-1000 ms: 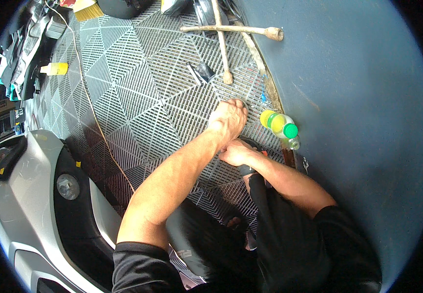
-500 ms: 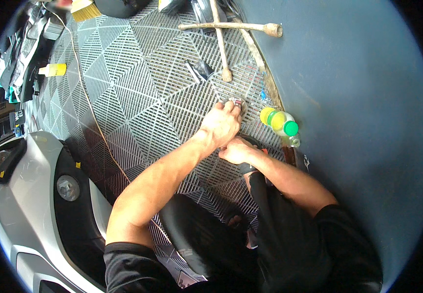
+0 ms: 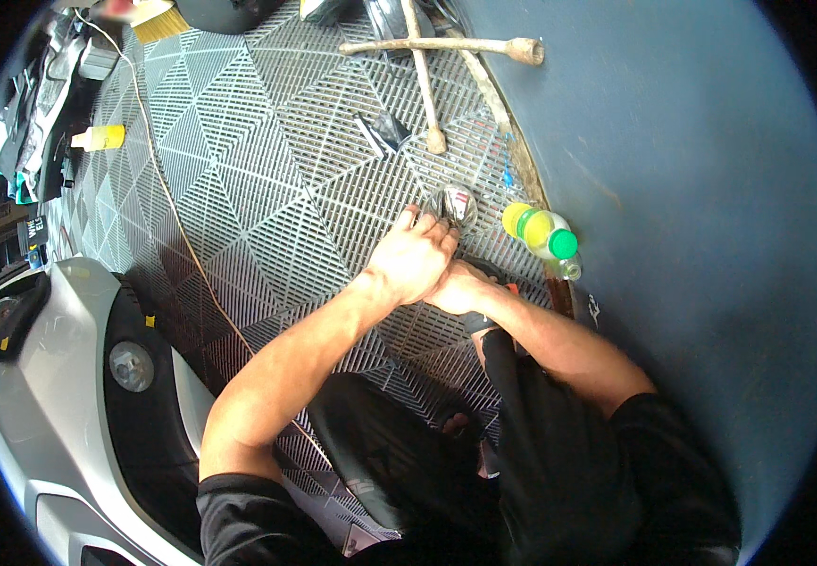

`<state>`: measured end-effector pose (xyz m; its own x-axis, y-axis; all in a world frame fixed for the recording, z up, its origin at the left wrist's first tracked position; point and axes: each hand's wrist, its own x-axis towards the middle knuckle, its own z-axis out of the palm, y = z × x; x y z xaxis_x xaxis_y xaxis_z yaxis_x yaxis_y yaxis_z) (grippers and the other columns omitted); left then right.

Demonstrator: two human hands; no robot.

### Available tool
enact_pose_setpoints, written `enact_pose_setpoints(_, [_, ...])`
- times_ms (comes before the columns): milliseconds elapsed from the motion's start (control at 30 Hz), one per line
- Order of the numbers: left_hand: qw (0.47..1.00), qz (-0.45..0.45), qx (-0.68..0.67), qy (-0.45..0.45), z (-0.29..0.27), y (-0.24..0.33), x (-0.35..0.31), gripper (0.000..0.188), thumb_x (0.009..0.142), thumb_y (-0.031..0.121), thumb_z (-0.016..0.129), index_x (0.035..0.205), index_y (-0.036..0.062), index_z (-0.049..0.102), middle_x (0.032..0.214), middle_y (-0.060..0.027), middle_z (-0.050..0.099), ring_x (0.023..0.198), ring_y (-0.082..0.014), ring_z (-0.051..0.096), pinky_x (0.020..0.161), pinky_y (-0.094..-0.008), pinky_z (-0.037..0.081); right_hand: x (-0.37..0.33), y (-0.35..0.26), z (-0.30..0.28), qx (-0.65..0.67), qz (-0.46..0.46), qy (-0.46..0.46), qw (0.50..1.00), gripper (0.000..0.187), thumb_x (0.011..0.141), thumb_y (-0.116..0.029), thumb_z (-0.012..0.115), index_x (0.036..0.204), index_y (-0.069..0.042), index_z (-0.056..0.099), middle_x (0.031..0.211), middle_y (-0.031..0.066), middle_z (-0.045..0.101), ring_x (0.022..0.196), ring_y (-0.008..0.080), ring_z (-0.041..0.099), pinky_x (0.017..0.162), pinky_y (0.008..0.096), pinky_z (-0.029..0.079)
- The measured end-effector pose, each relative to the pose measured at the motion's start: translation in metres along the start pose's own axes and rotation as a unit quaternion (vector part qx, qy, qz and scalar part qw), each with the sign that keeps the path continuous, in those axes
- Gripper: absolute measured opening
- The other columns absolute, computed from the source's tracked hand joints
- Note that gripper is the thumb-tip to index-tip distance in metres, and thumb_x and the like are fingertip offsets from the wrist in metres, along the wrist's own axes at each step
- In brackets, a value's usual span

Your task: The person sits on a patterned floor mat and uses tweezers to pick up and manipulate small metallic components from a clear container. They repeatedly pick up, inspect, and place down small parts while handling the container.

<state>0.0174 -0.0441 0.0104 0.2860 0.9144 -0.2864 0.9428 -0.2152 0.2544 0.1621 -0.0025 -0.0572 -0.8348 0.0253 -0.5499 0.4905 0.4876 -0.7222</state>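
Observation:
My left hand (image 3: 415,257) is closed, its fingers bent downward just above the floor. What they grip, if anything, is hidden. Right beside its fingertips lies a round, shiny, clear-looking thing (image 3: 456,208) with a red and white patch; I cannot tell its kind. Tucked against the left palm's underside is my right hand (image 3: 458,288), whose fingers are mostly covered by the left. A dark shoe (image 3: 484,272) with an orange spot shows behind my right wrist. Just to the right, a bottle (image 3: 542,233) with yellow-green liquid and a green cap lies tilted near the wall.
Farther off, a rusty cross-shaped lug wrench (image 3: 425,45) lies on the grey grated floor (image 3: 267,179), near a black plastic scrap (image 3: 385,134). A cable (image 3: 175,203) runs along the left. A silver car bumper (image 3: 88,311) stands at left, a blue-grey wall (image 3: 691,245) at right.
My left hand has drawn back slightly toward me and to the left, laying over more of the right hand. More of the round shiny thing now shows.

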Motion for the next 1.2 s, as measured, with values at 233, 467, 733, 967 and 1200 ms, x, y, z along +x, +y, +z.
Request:
enact_pose_setpoints(233, [0.998, 0.012, -0.051, 0.042, 0.006, -0.005, -0.010, 0.049, 0.086, 0.028, 0.067, 0.128, 0.0026, 0.065, 0.125, -0.0137, 0.068, 0.120, -0.0281, 0.061, 0.113, -0.0489, 0.038, 0.001, 0.001, 0.002, 0.031, 0.008, 0.010, 0.999, 0.042, 0.097, -0.038, 0.053, 0.114, -0.002, 0.069, 0.113, 0.0229, 0.071, 0.108, 0.0365, 0.069, 0.095, 0.0470, 0.054])
enact_pose_setpoints(467, [0.997, 0.010, -0.056, 0.055, 0.007, -0.005, -0.011, 0.045, 0.087, 0.027, 0.067, 0.124, 0.0029, 0.067, 0.121, -0.0134, 0.069, 0.118, -0.0286, 0.061, 0.110, -0.0472, 0.041, 0.006, 0.005, 0.008, 0.063, 0.057, -0.012, 0.996, 0.049, 0.097, -0.045, 0.055, 0.117, -0.002, 0.068, 0.116, 0.0220, 0.071, 0.111, 0.0360, 0.068, 0.097, 0.0463, 0.054])
enact_pose_setpoints(733, [0.988, 0.014, -0.116, 0.106, 0.012, -0.008, -0.018, 0.037, 0.085, 0.021, 0.066, 0.116, 0.0017, 0.069, 0.120, -0.0142, 0.069, 0.120, -0.0299, 0.061, 0.107, -0.0432, 0.046, 0.007, 0.006, 0.010, 0.081, 0.069, 0.003, 0.994, 0.043, 0.094, -0.038, 0.056, 0.111, -0.001, 0.070, 0.109, 0.0227, 0.073, 0.107, 0.0379, 0.069, 0.094, 0.0473, 0.055])
enact_pose_setpoints(967, [0.984, -0.011, -0.136, 0.114, 0.010, -0.008, -0.013, 0.031, 0.082, 0.018, 0.067, 0.109, 0.0021, 0.071, 0.127, -0.0150, 0.066, 0.128, -0.0318, 0.056, 0.110, -0.0443, 0.044, -0.002, -0.002, -0.003, 0.112, 0.101, -0.013, 0.988, 0.042, 0.091, -0.035, 0.060, 0.119, -0.004, 0.067, 0.114, 0.0220, 0.072, 0.110, 0.0364, 0.069, 0.097, 0.0466, 0.054])
enact_pose_setpoints(1200, [0.976, -0.102, -0.090, 0.171, -0.015, -0.022, 0.014, 0.033, 0.077, 0.015, 0.074, 0.110, 0.0140, 0.074, 0.154, -0.0239, 0.037, 0.141, -0.0505, 0.034, 0.115, -0.0589, 0.035, -0.001, -0.003, -0.002, 0.134, 0.185, -0.064, 0.971, 0.042, 0.089, -0.037, 0.063, 0.120, -0.009, 0.068, 0.132, 0.0185, 0.065, 0.126, 0.0376, 0.060, 0.110, 0.0598, 0.043])
